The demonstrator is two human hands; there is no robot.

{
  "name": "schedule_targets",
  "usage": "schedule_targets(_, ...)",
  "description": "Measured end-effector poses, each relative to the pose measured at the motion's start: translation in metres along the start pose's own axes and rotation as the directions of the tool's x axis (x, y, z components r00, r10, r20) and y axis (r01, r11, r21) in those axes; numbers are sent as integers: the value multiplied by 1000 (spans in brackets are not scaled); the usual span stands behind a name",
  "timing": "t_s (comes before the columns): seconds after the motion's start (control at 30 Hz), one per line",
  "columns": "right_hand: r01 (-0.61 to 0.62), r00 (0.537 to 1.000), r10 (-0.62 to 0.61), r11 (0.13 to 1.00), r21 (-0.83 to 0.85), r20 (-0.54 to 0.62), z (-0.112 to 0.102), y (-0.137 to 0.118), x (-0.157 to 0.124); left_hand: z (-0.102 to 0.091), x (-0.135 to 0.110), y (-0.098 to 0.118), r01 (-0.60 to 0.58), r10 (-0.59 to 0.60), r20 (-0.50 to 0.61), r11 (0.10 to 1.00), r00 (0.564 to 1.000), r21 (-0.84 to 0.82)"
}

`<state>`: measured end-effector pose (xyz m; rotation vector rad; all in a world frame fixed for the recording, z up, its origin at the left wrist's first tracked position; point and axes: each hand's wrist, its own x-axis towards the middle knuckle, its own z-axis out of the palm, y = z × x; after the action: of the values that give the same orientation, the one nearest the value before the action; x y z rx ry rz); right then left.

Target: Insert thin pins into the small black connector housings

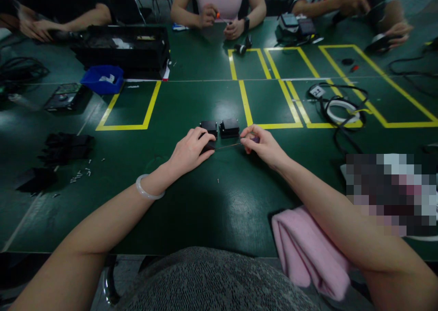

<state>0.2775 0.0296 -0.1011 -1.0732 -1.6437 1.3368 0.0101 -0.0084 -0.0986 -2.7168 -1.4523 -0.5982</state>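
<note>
My left hand (189,150) is closed around a small black block (207,144) on the green table. Between the fingers of my right hand (263,147) is a screwdriver (228,146), its thin shaft lying almost level and its tip reaching the block's right side. Whether the tip sits in a screw is too small to tell. Just beyond my hands stand two more black blocks, one (208,127) partly behind my left fingers and another (229,127) to its right. A tiny screw (218,181) lies on the table nearer to me.
At left are black parts (65,147) and loose screws (78,174). A blue bin (102,79) stands before a long black tray (130,50). Coiled cables (342,110) and a pink cloth (308,247) are at right. Several people sit opposite, one person's hand (208,16) holding an orange-ended tool.
</note>
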Motion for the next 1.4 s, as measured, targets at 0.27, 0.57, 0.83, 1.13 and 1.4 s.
schedule_targets(0.27,-32,999,32,999,1,-1,1,1,-2,-1,-1,0,22,-22,18,1000,1000,-6)
schedule_targets(0.57,-45,999,47,996,72,-23,1,0,0,-1,0,1,33,-32,26,999,999,-19)
schedule_targets(0.83,-67,998,67,995,76,-4,2,-2,0,-1,0,1,29,-29,25,1000,999,-6)
schedule_targets(1.13,-60,998,58,995,77,17,2,-3,-2,-1,0,0,18,-17,17,1000,1000,-4)
schedule_targets(1.4,-67,998,66,993,93,13,1,-2,0,0,-1,0,27,-27,18,1000,999,-13)
